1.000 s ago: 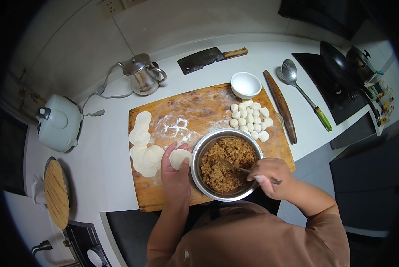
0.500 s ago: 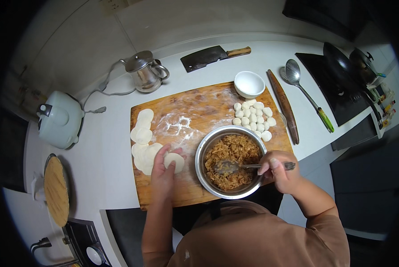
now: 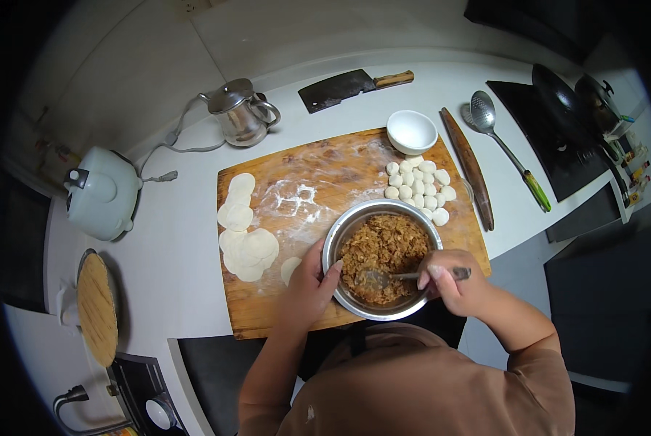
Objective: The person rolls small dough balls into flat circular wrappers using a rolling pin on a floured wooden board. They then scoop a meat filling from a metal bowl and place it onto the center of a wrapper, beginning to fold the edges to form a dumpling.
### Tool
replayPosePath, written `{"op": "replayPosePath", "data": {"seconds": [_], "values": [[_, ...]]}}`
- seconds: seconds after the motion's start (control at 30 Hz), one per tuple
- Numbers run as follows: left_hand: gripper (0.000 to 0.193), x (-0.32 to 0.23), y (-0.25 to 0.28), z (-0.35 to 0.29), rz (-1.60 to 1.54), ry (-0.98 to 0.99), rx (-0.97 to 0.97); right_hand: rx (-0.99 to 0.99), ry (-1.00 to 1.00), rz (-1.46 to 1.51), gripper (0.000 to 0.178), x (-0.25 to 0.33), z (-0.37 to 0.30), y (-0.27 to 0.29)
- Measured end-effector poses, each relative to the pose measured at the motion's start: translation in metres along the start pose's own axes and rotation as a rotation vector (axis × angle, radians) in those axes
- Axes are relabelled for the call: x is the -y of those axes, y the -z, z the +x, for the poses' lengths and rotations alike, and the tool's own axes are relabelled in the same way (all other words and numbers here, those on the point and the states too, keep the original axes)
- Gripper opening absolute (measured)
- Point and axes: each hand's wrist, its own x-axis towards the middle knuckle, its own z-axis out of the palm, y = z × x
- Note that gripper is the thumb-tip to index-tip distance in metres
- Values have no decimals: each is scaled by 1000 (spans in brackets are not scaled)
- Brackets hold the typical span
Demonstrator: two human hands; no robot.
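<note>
A steel bowl [image 3: 331, 243] of brown minced filling [image 3: 387, 243] stands at the front of the floury wooden board [image 3: 325, 163]. My left hand [image 3: 312, 283] holds the bowl's left side, with the thumb at its rim. In my right hand [image 3: 447, 280] is the handle of a metal spoon [image 3: 405, 276], its head down in the filling. Just left of my left hand lies a single round dough wrapper [image 3: 290, 269], partly hidden by it. More flat wrappers [image 3: 249, 252] overlap along the board's left side. Several small dough pieces [image 3: 418, 187] sit behind the bowl.
Beyond the dough pieces is a white bowl [image 3: 412, 133]. A rolling pin [image 3: 467, 168] and slotted spoon [image 3: 511, 151] lie to the right. A cleaver [image 3: 336, 91] and metal kettle [image 3: 240, 114] are at the back. An appliance [image 3: 104, 192] stands left, a black cooktop [image 3: 558, 138] right.
My left hand has put down the dough wrapper on the board and moved right to the bowl's side. The right hand still has the spoon in the filling.
</note>
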Motion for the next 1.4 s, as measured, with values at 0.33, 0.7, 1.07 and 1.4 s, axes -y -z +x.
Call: {"op": "replayPosePath", "data": {"seconds": [0.33,0.7,1.07,1.4], "values": [[51,-3,-8,3,-149,48,34,-90,-89,28,28,13,17,11],[51,-10,-5,0,-90,137,31,-73,-222,-20,32,-3,43,16],[53,-16,-7,1,-67,127,30,9,-142,-97,25,1,38,26],[51,-16,-6,1,-31,169,13,206,249,-340,18,6,22,9]]}}
